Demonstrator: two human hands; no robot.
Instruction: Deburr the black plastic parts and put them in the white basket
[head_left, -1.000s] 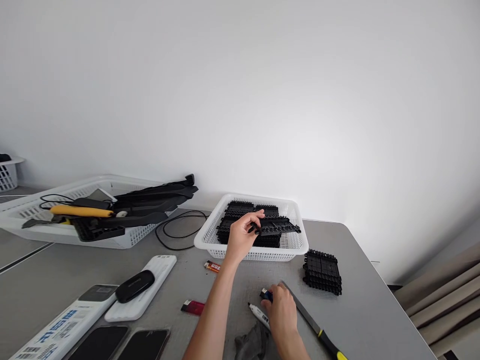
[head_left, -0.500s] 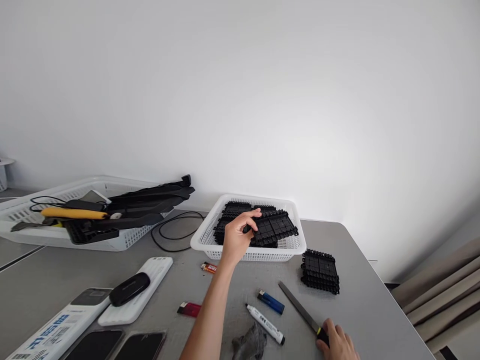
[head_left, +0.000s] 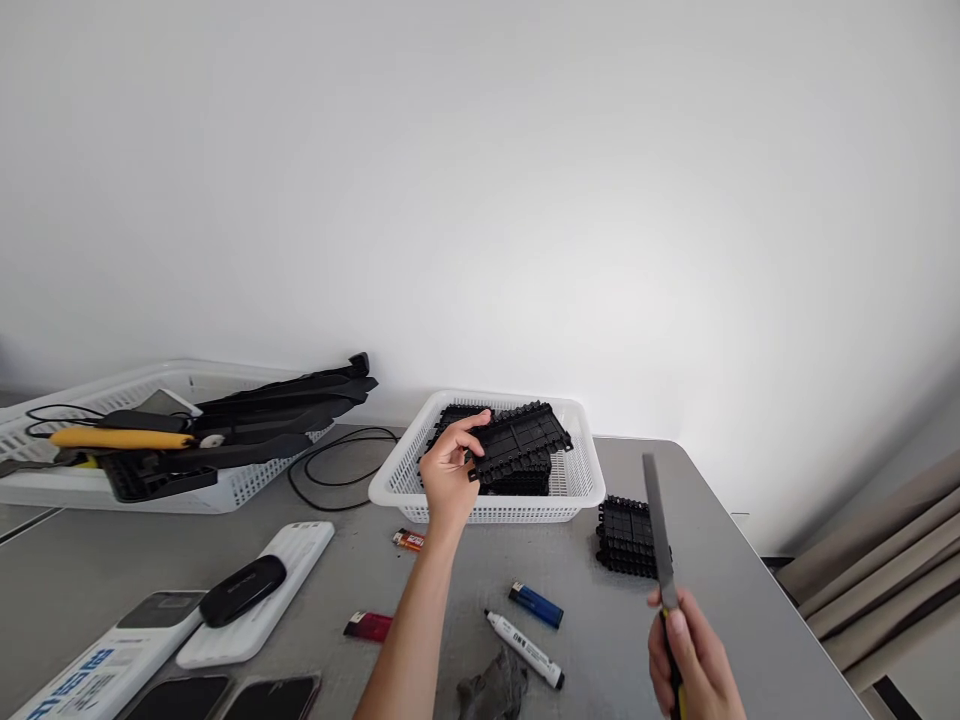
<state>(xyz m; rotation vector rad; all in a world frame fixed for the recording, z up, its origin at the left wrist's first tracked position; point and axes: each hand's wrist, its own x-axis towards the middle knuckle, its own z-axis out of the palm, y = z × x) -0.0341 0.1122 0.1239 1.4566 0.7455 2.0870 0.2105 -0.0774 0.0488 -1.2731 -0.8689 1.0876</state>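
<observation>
- Dark phones [head_left: 176, 700], two, side by side at the table's [head_left: 720, 560] near edge.
- White box [head_left: 120, 650], one, near edge, left; large blue characters, not legible.
- Right hand [head_left: 694, 660], toward the near right corner: fingers closed round the handle of one file [head_left: 656, 520], blade up; half a second ago the blade lay on the table.
- Grey cloth [head_left: 493, 688], one, crumpled, near edge.
- White marker [head_left: 525, 648], one, beside the cloth; dark lettering, too small to read.
- Lighters, three: red lighter [head_left: 371, 627], blue lighter [head_left: 536, 605], orange lighter [head_left: 409, 541], the last farthest in.
- White slab [head_left: 289, 565], one, bearing one black case [head_left: 244, 590]; faint lettering, unreadable.
- Stack of black plates [head_left: 626, 540], one, toward the right edge, partly behind the blade.
- Left hand [head_left: 452, 465]: pinching one black plate [head_left: 521, 440] by its left end, above the white basket [head_left: 487, 513]; plate farther left than before. More plates inside, number hidden.
- Black cable [head_left: 330, 505], looped.
- Large basket [head_left: 172, 500], one, far left: black parts, one yellow handle [head_left: 124, 439].
</observation>
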